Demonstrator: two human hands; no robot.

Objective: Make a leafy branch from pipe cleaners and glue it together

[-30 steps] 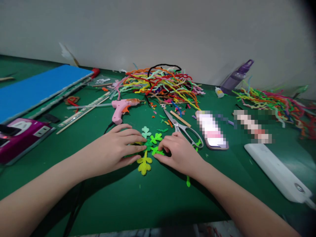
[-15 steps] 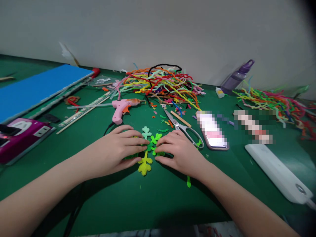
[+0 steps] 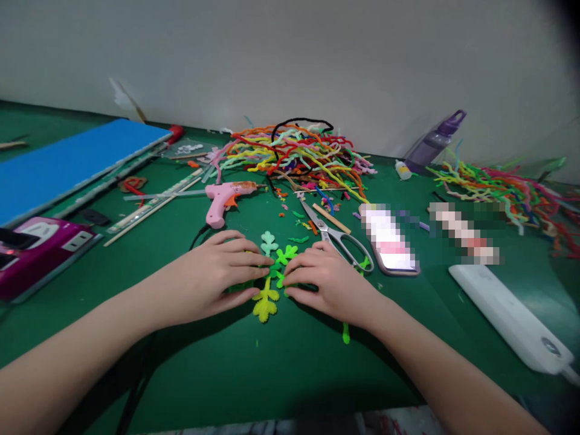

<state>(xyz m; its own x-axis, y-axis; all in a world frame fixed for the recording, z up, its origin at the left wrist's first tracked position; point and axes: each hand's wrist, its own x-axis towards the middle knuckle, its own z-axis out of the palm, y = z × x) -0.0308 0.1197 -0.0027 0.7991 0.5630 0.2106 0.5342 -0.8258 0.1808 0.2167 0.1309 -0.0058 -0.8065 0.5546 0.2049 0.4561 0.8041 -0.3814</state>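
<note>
Low over the middle of the table, my left hand (image 3: 212,272) has its fingers stretched and apart, tips touching a cluster of fuzzy pipe-cleaner leaves. My right hand (image 3: 333,281) faces it from the other side, fingers bent and spread, tips resting on the bright green leaf (image 3: 286,254). A yellow leaf (image 3: 265,305) points towards me, and a pale mint leaf (image 3: 268,243) points away. Further green pieces lie partly hidden under both hands. A thin green strip (image 3: 346,333) shows below my right wrist.
Beyond my hands lie a pink glue gun (image 3: 220,202), scissors (image 3: 339,235) and a pipe-cleaner heap (image 3: 294,151). Rightwards are a phone (image 3: 394,266), white power bank (image 3: 507,317) and purple bottle (image 3: 430,148). Leftwards are a blue board (image 3: 81,163) and magenta power strip (image 3: 40,260).
My right hand's fingers have shifted slightly over the bright green leaf, whose lower part is now more covered. My left hand stays almost still.
</note>
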